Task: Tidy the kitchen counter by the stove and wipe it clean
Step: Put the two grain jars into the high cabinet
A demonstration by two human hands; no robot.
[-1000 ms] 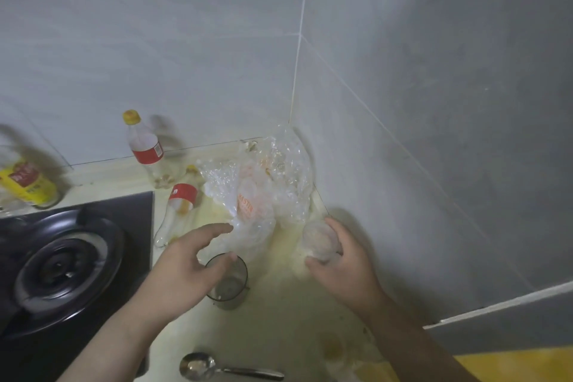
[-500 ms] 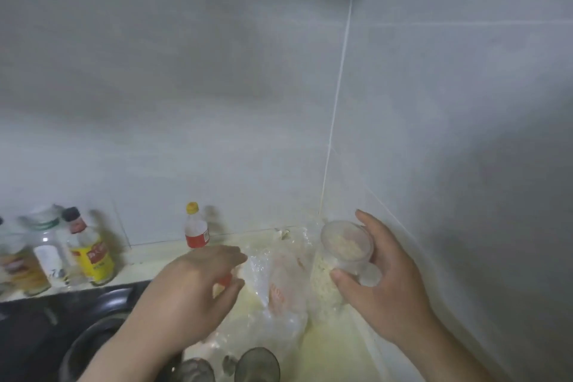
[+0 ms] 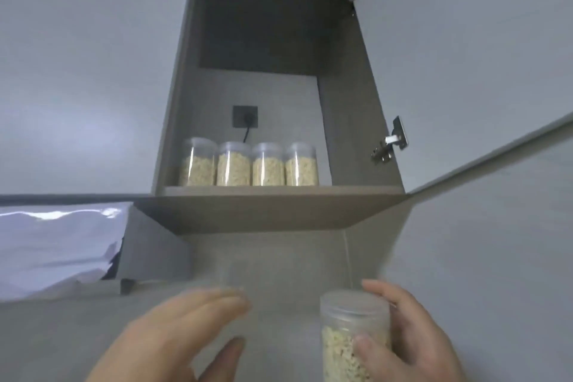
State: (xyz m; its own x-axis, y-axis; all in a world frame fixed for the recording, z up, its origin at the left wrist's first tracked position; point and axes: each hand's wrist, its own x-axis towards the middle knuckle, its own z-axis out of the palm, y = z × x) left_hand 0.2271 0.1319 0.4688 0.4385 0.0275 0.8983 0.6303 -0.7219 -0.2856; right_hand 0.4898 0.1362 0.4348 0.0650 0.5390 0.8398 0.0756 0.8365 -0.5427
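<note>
At the bottom right, the right hand grips a clear jar of pale grains, thumb across its front. Beside it but apart, the left hand lies flat and blurred, fingers together, holding nothing. Above, an open cupboard holds four matching jars in a row on its shelf.

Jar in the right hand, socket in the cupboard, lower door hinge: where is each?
Jar (image 3: 352, 319), head view, clear wall below its lid.
Socket (image 3: 245, 117), head view, middle of its dark plate.
Lower hinge (image 3: 391, 142), head view, its metal arm.
</note>
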